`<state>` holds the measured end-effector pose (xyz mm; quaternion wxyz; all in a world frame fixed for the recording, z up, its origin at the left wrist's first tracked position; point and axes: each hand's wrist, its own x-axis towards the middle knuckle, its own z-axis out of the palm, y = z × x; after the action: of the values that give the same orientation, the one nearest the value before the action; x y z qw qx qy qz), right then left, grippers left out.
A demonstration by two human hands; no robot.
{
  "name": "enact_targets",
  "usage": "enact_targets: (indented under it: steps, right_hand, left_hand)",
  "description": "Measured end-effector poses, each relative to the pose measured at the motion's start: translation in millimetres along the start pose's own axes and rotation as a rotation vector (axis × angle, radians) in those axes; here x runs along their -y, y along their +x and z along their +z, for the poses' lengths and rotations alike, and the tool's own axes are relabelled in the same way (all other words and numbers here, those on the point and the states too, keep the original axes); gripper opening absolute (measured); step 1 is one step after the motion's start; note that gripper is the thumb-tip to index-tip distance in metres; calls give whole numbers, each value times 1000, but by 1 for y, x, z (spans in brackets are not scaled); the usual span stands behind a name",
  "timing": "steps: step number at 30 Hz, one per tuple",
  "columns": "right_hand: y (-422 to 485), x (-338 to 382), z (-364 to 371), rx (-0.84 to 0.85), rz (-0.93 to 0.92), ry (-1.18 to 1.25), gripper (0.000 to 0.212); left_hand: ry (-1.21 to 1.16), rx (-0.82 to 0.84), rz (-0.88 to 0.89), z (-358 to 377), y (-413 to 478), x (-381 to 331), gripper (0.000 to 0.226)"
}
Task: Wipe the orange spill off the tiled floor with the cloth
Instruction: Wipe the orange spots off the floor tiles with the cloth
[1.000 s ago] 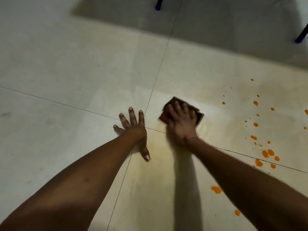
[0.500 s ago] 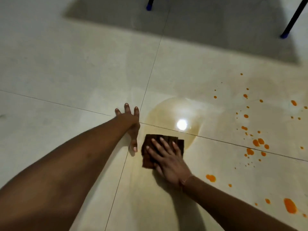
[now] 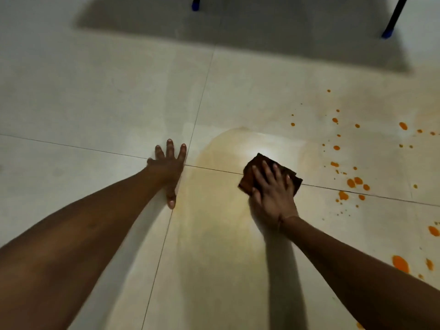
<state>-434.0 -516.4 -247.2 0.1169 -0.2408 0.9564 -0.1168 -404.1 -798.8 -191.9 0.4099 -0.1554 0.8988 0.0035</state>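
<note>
A folded dark brown cloth [image 3: 250, 177] lies flat on the pale tiled floor [image 3: 95, 96], right on a grout line. My right hand [image 3: 273, 194] presses down on it with straight, spread fingers. My left hand [image 3: 167, 167] rests flat on the floor to the left, fingers spread, where the grout lines cross. Orange drops [image 3: 354, 182] are scattered to the right of the cloth, with bigger blobs [image 3: 400, 263] near the lower right edge. A yellowish wet smear [image 3: 214, 210] spreads between my hands and toward me.
Two dark furniture legs with blue feet stand at the top, one near the middle [image 3: 195, 5] and one at the right [image 3: 388, 32]. Their broad shadow [image 3: 238, 39] covers the far floor.
My right hand has pushed the cloth away from me and to the right, from beside my left thumb up onto the grout line. My left hand stays planted.
</note>
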Motion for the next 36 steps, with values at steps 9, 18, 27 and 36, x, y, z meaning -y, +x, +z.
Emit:
enact_targets:
  steps: [9, 18, 27, 36]
  right_hand:
    - [-42, -53, -13, 35, 37, 20, 67]
    - [-94, -109, -23, -58, 283, 64, 64]
    - [-166, -110, -14, -86, 242, 93, 67]
    - [-210, -85, 0, -11, 57, 106, 71]
  left_hand:
    - [81, -106, 416, 8, -20, -130, 160]
    - [130, -29, 269, 5, -15, -169, 170]
    - [213, -99, 294, -7, -28, -183, 160]
    - [210, -19, 354, 2, -29, -226, 162]
